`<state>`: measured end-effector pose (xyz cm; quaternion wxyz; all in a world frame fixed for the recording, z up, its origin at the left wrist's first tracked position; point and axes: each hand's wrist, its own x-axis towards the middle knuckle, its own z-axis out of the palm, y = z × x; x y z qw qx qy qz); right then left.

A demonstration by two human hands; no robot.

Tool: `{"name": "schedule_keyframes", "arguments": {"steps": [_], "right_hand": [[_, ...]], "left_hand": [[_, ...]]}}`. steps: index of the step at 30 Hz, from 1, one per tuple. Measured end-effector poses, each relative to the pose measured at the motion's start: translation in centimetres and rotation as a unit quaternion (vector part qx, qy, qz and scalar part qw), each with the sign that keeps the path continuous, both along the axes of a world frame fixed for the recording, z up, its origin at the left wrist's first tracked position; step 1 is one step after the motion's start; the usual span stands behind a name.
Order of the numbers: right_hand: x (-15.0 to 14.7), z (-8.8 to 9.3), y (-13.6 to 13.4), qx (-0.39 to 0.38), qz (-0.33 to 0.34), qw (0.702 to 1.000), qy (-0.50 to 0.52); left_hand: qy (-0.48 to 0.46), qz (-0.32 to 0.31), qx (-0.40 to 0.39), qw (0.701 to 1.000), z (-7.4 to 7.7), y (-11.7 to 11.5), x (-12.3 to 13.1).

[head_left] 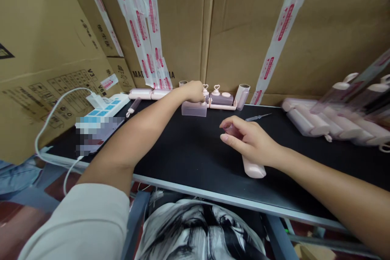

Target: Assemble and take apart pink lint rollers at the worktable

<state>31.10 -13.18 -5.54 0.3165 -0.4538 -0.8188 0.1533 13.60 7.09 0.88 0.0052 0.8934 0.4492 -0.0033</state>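
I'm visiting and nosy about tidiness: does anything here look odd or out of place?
Nothing plainly spilled or broken shows. Mildly odd: a thin screwdriver-like tool lies loose and slanted beyond the right hand, and the tape strips on the cardboard overlap crookedly.

The tabletop [189,150] was black. Over its middle, a cylinder [254,170] was pale pink; at its left, a power strip [115,102] was white and blue; behind it, brown cardboard [243,20] bore red-marked whitish tape [154,12]; below, cloth [195,231] swirled black and white.
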Motion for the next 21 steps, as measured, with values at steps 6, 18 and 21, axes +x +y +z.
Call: {"name": "schedule_keyframes", "arguments": {"steps": [6, 18, 21], "right_hand": [[0.4, -0.1, 0.1, 0.017, -0.046, 0.998, 0.032], [0.2, 0.9, 1.1, -0.038, -0.117, 0.906, 0.404], [0.0, 0.8, 1.4, -0.082, -0.103, 0.866, 0.483]], "left_hand": [[0.001, 0.023, 0.006, 1.0, -0.1, 0.0, 0.3], [-0.183, -0.366, 0.037, 0.912, -5.3, -11.8, -4.0], [-0.302, -0.362, 0.014, 0.882, -6.7, -12.5, -4.8]]}}
